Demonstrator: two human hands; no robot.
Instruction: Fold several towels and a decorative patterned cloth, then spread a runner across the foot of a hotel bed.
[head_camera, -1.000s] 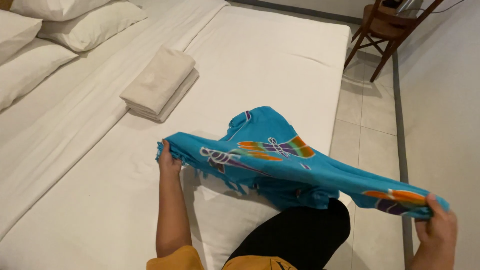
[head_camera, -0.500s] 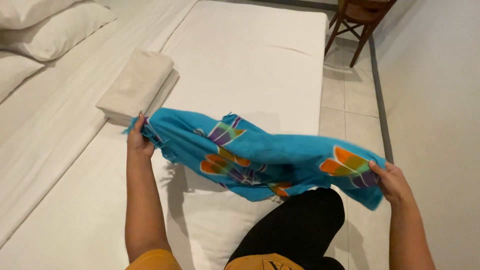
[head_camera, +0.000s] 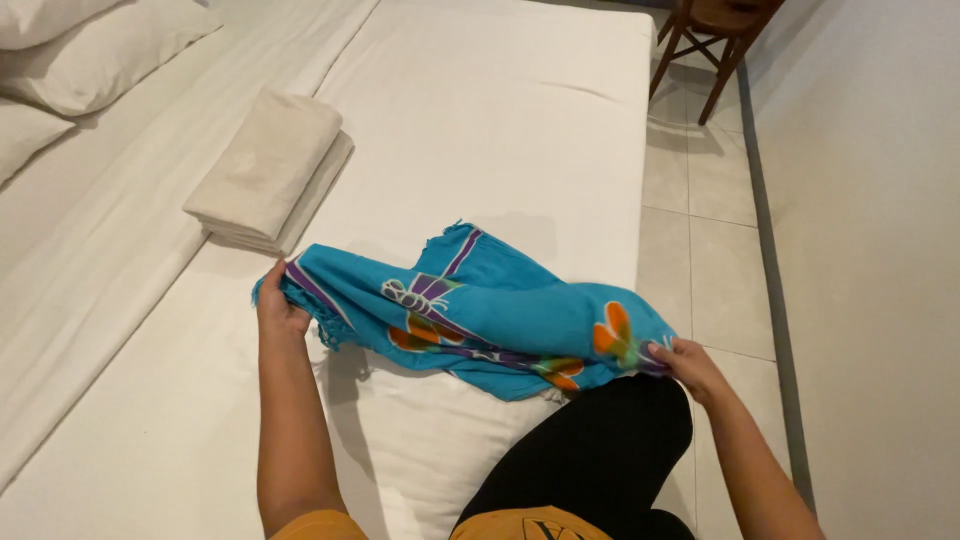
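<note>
A turquoise patterned cloth (head_camera: 480, 315) stretches low over the white mattress (head_camera: 480, 120) between both hands. The left hand (head_camera: 277, 305) pinches its fringed end in closed fingers; the right hand (head_camera: 688, 365) grips the opposite end.

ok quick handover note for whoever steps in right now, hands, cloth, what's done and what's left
Left hand: grip shut on one end of the turquoise printed fabric cloth.
Right hand: grip shut on the opposite end.
The cloth hangs bunched between both hands, low over the white mattress, above the raised knee.
A folded cream towel stack lies apart, up-left.
Done: both ends held.
Left: the cloth is neither spread flat nor folded yet.
</note>
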